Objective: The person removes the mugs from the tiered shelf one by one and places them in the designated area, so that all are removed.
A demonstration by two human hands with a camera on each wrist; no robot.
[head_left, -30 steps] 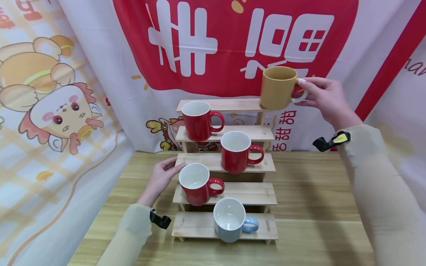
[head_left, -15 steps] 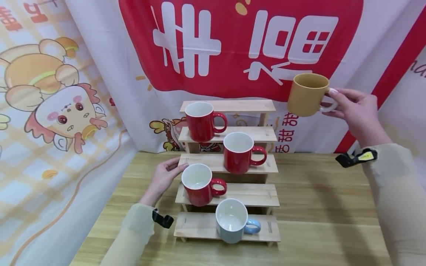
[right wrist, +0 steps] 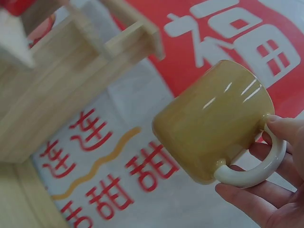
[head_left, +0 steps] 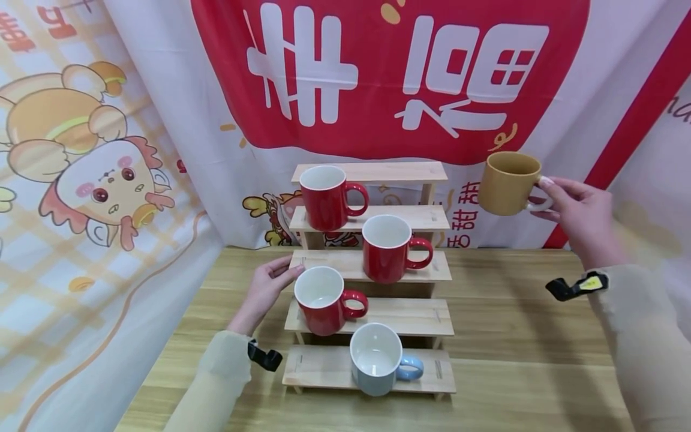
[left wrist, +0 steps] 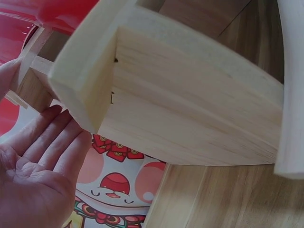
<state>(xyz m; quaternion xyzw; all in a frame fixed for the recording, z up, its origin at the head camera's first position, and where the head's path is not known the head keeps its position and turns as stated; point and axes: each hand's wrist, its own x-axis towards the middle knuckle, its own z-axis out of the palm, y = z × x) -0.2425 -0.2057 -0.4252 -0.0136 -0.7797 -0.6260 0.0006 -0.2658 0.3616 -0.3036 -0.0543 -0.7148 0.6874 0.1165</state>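
Note:
In the head view my right hand (head_left: 585,216) pinches the white handle of a mustard-yellow mug (head_left: 508,183), held in the air to the right of a stepped wooden stand (head_left: 369,172). The mug is upright, and its yellow side and pale handle (right wrist: 256,173) fill the middle of the right wrist view. My left hand (head_left: 267,291) grips the left end of the stand's middle step, thumb and fingers on either side of the board (left wrist: 71,80). Three red mugs (head_left: 326,201) and a light blue mug (head_left: 372,366) sit on the steps, handles to the right.
The stand rests on a wood-grain tabletop (head_left: 513,336). Behind it hangs a white cloth with a large red panel (head_left: 378,78) and white lettering. A cartoon-printed cloth (head_left: 54,180) rises on the left. The stand's top step carries no mug.
My right hand has carried the yellow mug right, away from the stand's top step, and then lower. The left hand keeps its place on the stand, and the other mugs stay put.

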